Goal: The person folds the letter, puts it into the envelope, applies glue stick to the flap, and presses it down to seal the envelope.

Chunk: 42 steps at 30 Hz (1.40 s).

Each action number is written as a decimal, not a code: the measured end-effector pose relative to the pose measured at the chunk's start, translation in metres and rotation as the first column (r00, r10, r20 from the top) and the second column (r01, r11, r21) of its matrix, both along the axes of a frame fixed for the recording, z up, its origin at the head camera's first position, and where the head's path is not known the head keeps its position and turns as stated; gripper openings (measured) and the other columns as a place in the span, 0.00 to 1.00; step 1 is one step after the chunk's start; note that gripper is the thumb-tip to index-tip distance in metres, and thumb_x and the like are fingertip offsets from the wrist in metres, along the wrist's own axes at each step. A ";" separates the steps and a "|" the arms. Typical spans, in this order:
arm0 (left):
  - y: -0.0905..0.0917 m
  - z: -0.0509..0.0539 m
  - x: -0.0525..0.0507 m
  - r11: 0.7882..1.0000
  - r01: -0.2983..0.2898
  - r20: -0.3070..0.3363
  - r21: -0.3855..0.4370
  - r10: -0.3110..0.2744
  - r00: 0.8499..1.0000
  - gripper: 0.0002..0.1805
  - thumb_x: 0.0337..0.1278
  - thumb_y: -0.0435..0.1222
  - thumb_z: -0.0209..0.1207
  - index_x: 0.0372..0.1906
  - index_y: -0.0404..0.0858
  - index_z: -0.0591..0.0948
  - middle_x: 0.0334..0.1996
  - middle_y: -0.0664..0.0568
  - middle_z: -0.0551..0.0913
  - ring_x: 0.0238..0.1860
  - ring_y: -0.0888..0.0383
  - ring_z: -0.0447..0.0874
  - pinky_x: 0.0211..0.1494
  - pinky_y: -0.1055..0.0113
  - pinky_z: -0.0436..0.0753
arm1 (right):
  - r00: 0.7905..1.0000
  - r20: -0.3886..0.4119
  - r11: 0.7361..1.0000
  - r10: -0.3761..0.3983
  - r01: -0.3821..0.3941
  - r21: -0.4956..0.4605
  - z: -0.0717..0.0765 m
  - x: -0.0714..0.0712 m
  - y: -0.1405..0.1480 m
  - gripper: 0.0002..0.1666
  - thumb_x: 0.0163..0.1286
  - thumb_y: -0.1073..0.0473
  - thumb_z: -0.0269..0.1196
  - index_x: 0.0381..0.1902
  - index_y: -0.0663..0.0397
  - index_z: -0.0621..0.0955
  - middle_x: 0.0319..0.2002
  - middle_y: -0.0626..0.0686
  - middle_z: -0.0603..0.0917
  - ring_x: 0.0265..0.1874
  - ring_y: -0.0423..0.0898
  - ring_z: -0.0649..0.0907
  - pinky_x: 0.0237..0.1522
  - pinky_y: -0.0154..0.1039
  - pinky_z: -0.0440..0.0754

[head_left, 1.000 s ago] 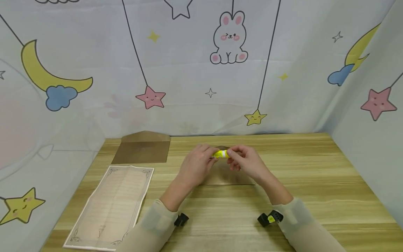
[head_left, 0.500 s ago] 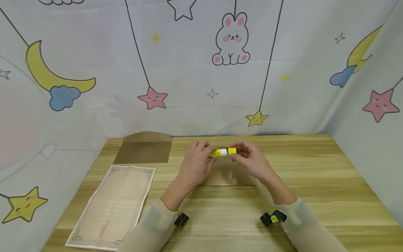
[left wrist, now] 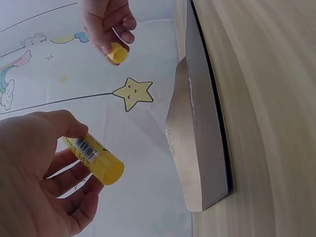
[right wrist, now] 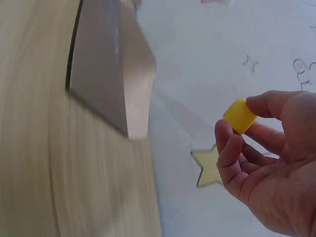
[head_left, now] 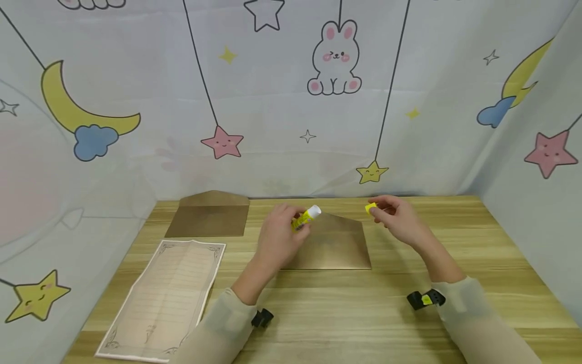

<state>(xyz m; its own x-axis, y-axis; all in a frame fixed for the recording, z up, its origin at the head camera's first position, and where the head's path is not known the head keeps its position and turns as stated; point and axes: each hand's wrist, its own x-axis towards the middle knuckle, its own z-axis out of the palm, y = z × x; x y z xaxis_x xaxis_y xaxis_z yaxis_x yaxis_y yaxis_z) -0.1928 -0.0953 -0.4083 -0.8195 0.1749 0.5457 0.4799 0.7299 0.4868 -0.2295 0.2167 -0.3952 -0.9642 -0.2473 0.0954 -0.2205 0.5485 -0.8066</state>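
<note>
My left hand (head_left: 281, 235) grips a yellow glue stick (head_left: 305, 218) above an envelope. Its white end tilts up and to the right in the head view, and a barcode shows on the tube in the left wrist view. Between thumb and fingers, my right hand (head_left: 402, 220) pinches the yellow cap (right wrist: 240, 116), held apart from the tube at the right. Below them lies the brown envelope (head_left: 336, 247), its pointed flap (left wrist: 185, 138) raised at the far side. The left hand hides the envelope's left part in the head view.
A second brown envelope (head_left: 206, 221) lies with its flap unfolded at the table's back left. In front of it is a creased, lined letter sheet (head_left: 165, 298) with an ornate border. A patterned cloth (head_left: 273, 101) hangs behind the wooden table (head_left: 345, 313).
The cap has come off the glue stick. My right hand has carried it away to the right, while the left hand has tilted the tube upward. More of the envelope is visible.
</note>
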 end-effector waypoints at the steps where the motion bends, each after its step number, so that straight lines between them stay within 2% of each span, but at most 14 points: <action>1: 0.000 0.000 0.000 1.000 -0.006 0.021 0.012 0.005 1.000 0.14 0.56 0.33 0.75 0.47 0.36 0.88 0.39 0.49 0.86 0.39 0.51 0.83 0.43 0.57 0.83 | 1.000 -0.015 0.999 -0.004 0.005 0.050 0.000 -0.002 0.005 0.23 0.83 0.53 0.61 0.66 0.63 0.80 0.50 0.63 0.84 0.44 0.60 0.84 0.39 0.42 0.83; 4: 0.000 0.000 0.000 0.998 -0.010 0.084 0.057 0.005 0.996 0.14 0.57 0.33 0.74 0.47 0.35 0.86 0.39 0.49 0.85 0.38 0.52 0.84 0.40 0.61 0.84 | 0.999 -0.035 0.981 -0.020 0.026 0.191 -0.003 -0.009 0.019 0.24 0.82 0.56 0.61 0.67 0.66 0.78 0.53 0.65 0.83 0.48 0.61 0.84 0.43 0.49 0.85; 7: 0.000 0.000 0.001 0.993 0.002 0.137 0.122 -0.019 0.990 0.14 0.58 0.33 0.73 0.48 0.35 0.85 0.40 0.50 0.85 0.38 0.53 0.85 0.39 0.62 0.85 | 0.999 -0.031 0.948 -0.035 0.043 0.317 -0.008 -0.017 0.030 0.24 0.79 0.58 0.62 0.65 0.71 0.77 0.54 0.68 0.82 0.50 0.62 0.83 0.48 0.56 0.84; 11: 0.001 0.000 0.001 0.973 0.018 0.197 0.229 -0.064 0.978 0.14 0.58 0.31 0.71 0.49 0.35 0.85 0.39 0.49 0.85 0.38 0.52 0.85 0.39 0.62 0.86 | 0.999 -0.014 0.909 -0.042 0.044 0.415 -0.015 -0.027 0.040 0.24 0.76 0.61 0.62 0.61 0.77 0.76 0.54 0.72 0.81 0.51 0.66 0.81 0.53 0.63 0.81; 16: 0.001 -0.001 0.000 0.926 0.009 0.291 0.377 -0.127 0.948 0.14 0.60 0.30 0.69 0.50 0.34 0.83 0.39 0.49 0.85 0.38 0.54 0.86 0.39 0.63 0.87 | 0.998 0.003 0.881 -0.058 0.050 0.471 -0.024 -0.035 0.051 0.23 0.75 0.63 0.62 0.59 0.77 0.76 0.53 0.72 0.81 0.51 0.66 0.80 0.54 0.65 0.79; 19: 0.001 0.000 0.001 0.902 -0.006 0.330 0.432 -0.152 0.932 0.13 0.61 0.31 0.68 0.50 0.35 0.83 0.40 0.49 0.85 0.38 0.55 0.86 0.38 0.62 0.88 | 0.998 0.001 0.868 -0.064 0.055 0.494 -0.027 -0.037 0.054 0.21 0.74 0.63 0.63 0.57 0.75 0.77 0.50 0.71 0.82 0.48 0.66 0.81 0.52 0.64 0.79; 26: 0.001 -0.002 0.000 0.892 -0.020 0.361 0.451 -0.162 0.919 0.12 0.61 0.32 0.68 0.49 0.36 0.82 0.40 0.49 0.85 0.38 0.54 0.86 0.38 0.61 0.87 | 0.998 0.002 0.846 -0.063 0.052 0.531 -0.034 -0.037 0.060 0.21 0.72 0.63 0.64 0.56 0.73 0.78 0.49 0.70 0.83 0.48 0.65 0.82 0.51 0.63 0.80; 29: 0.001 -0.003 -0.001 0.883 -0.027 0.376 0.468 -0.172 0.910 0.13 0.62 0.33 0.68 0.49 0.36 0.82 0.40 0.49 0.86 0.38 0.54 0.86 0.39 0.60 0.87 | 0.998 0.003 0.847 -0.065 0.054 0.529 -0.036 -0.037 0.060 0.26 0.72 0.63 0.64 0.61 0.76 0.75 0.53 0.74 0.81 0.52 0.69 0.81 0.53 0.65 0.80; 32: 0.000 -0.002 -0.002 0.867 -0.037 0.391 0.498 -0.187 0.901 0.13 0.63 0.35 0.68 0.50 0.35 0.82 0.41 0.49 0.86 0.38 0.53 0.86 0.40 0.60 0.87 | 0.997 -0.054 0.847 -0.062 0.081 0.525 -0.035 -0.036 0.059 0.33 0.72 0.62 0.64 0.67 0.80 0.70 0.60 0.78 0.76 0.58 0.74 0.77 0.58 0.69 0.77; 35: -0.001 -0.002 -0.003 0.844 -0.053 0.407 0.534 -0.202 0.891 0.14 0.64 0.36 0.68 0.50 0.34 0.82 0.42 0.47 0.86 0.40 0.52 0.87 0.42 0.61 0.86 | 0.992 -0.115 0.856 -0.059 0.109 0.505 -0.027 -0.032 0.050 0.37 0.74 0.58 0.64 0.70 0.79 0.67 0.62 0.78 0.74 0.61 0.75 0.75 0.60 0.70 0.75; 36: -0.001 -0.001 -0.004 0.834 -0.060 0.413 0.549 -0.208 0.887 0.14 0.64 0.36 0.69 0.50 0.34 0.81 0.43 0.47 0.86 0.40 0.52 0.87 0.42 0.61 0.86 | 0.990 -0.129 0.867 -0.057 0.114 0.485 -0.023 -0.030 0.045 0.37 0.75 0.58 0.64 0.71 0.78 0.68 0.63 0.77 0.74 0.61 0.74 0.75 0.61 0.69 0.74; 39: -0.001 -0.001 -0.005 0.793 -0.085 0.432 0.603 -0.235 0.870 0.15 0.65 0.35 0.69 0.50 0.32 0.81 0.44 0.44 0.86 0.42 0.51 0.87 0.44 0.61 0.86 | 0.991 -0.121 0.913 -0.051 0.096 0.398 -0.008 -0.020 0.026 0.37 0.78 0.55 0.64 0.73 0.74 0.68 0.64 0.73 0.75 0.63 0.71 0.76 0.63 0.67 0.75; 42: -0.001 0.001 -0.006 0.730 -0.116 0.446 0.674 -0.276 0.851 0.16 0.65 0.35 0.69 0.51 0.30 0.80 0.45 0.42 0.85 0.43 0.51 0.88 0.45 0.60 0.87 | 0.992 -0.127 0.954 -0.030 0.066 0.294 0.001 -0.010 0.003 0.35 0.79 0.54 0.64 0.74 0.69 0.68 0.66 0.68 0.76 0.63 0.66 0.77 0.63 0.65 0.77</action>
